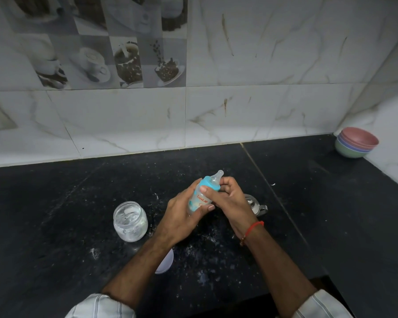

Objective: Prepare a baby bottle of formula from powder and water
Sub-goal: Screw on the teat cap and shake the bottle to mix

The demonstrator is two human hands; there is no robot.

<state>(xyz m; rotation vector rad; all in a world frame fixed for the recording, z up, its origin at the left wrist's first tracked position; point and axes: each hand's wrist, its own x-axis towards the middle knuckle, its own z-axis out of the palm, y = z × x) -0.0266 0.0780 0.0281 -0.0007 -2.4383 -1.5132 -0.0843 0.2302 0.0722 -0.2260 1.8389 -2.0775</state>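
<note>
Gripping the baby bottle (199, 199) above the counter (78, 203), the left hand (182, 216) wraps its body while the right hand (230, 198) curls at the teal collar (208, 183). If that collar sits crooked, formula probably leaks when shaken; its threads are hidden.

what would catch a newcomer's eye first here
The baby bottle with its blue collar, tilted above the middle of the dark counter, gripped by the left hand and the right hand. Next, the open glass jar of white powder left of them, and the stacked pastel bowls in the far right corner.
</note>
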